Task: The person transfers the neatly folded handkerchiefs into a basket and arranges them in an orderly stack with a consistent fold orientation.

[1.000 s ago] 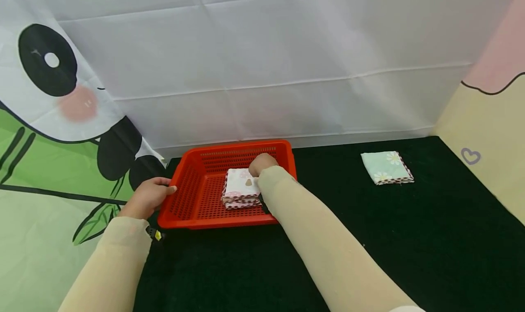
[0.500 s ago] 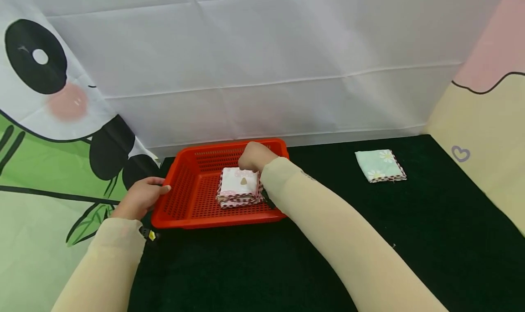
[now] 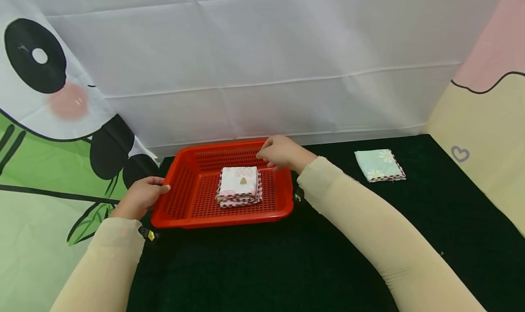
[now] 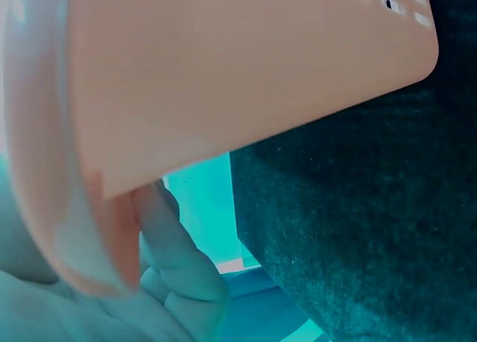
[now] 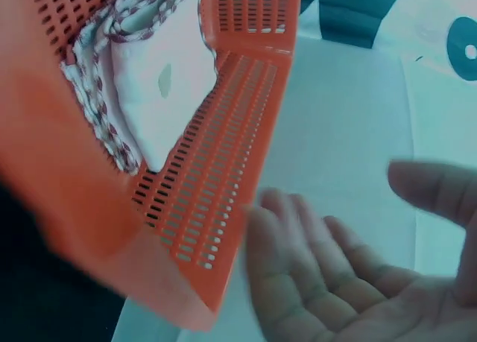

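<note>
A red plastic basket (image 3: 229, 222) with slotted walls sits toward the back of the dark cloth-covered table. My left hand (image 3: 141, 198) grips its left rim; the left wrist view has fingers (image 4: 179, 260) curled beneath the rim. Inside the basket lies a stack of folded white-and-pink cloths (image 3: 238, 182) with red-and-white checked edging. Over the basket's right end hovers my right hand (image 3: 285, 153), holding nothing, its fingers loosely bent. In the right wrist view the thumb stands apart from the fingers (image 5: 276, 267), beside the basket wall (image 5: 246, 193).
A folded mint-green cloth (image 3: 379, 165) with white daisies lies on the table (image 3: 328, 257) at the right. Behind it hangs a white fabric backdrop (image 3: 262, 75). A cartoon-printed sheet (image 3: 45, 161) closes off the left side, and a pink-and-cream sheet (image 3: 484, 134) the right.
My right hand has come off the cloth stack, moving right, and its fingers have loosened. The stack stays in the basket. My left hand keeps its hold on the rim.
</note>
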The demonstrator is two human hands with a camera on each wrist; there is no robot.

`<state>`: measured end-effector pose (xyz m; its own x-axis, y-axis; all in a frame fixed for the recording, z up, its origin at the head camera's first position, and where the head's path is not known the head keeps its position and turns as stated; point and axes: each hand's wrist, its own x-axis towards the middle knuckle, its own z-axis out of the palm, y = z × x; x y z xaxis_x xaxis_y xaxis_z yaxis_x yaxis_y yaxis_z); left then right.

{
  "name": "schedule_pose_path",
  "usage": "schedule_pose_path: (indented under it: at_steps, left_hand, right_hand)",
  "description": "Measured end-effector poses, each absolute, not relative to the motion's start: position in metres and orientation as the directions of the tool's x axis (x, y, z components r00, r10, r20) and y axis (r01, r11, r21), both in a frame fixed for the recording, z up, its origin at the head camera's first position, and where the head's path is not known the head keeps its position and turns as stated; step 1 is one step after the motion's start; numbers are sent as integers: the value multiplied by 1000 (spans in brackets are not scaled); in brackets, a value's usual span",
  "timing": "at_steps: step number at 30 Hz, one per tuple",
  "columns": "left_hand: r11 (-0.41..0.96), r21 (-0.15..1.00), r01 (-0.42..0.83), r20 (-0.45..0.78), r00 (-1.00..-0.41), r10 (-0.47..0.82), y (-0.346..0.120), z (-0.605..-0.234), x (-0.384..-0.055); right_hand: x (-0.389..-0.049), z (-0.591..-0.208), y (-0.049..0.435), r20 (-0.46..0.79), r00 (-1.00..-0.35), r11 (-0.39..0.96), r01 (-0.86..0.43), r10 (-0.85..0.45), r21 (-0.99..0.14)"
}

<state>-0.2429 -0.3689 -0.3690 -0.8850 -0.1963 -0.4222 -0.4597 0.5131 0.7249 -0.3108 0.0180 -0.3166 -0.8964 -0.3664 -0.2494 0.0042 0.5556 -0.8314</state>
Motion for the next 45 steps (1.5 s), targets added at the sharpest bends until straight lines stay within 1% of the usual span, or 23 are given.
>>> schedule_pose_path:
  at_steps: [6, 14, 20, 27, 33, 39, 45]
  left_hand:
    - [528, 716, -457, -419, -886, -199, -368, -367, -241]
    - [532, 707, -467, -427, -881, -205, -367, -367, -244]
    - [544, 706, -453, -414, -888, -202, -371, -369, -241]
    - [555, 705, -442, -398, -894, -206, -368, -369, -240]
    - [559, 707, -433, -390, -898, -202, -366, -370, -243]
    - [570, 699, -433, -394, -898, -199, -366, -366, -240]
    - [564, 710, -420, -377, -905, -198, -364, -369, -239]
  right_hand:
    - [-298, -316, 41, -173, -901, 519, -67, -399, -852]
    - [-294, -325, 78, -139, -903, 504, -96, -407, -858]
    - [-287, -337, 104, -117, -881, 448, -115, -459, -887]
    - [-273, -355, 138, -78, -878, 487, -186, -473, -853]
    - [-272, -368, 178, -113, -906, 528, -133, -407, -839]
    - [-272, -374, 214, -143, -920, 521, -74, -364, -851]
    - [-266, -380, 240, -117, -927, 524, -95, -356, -846]
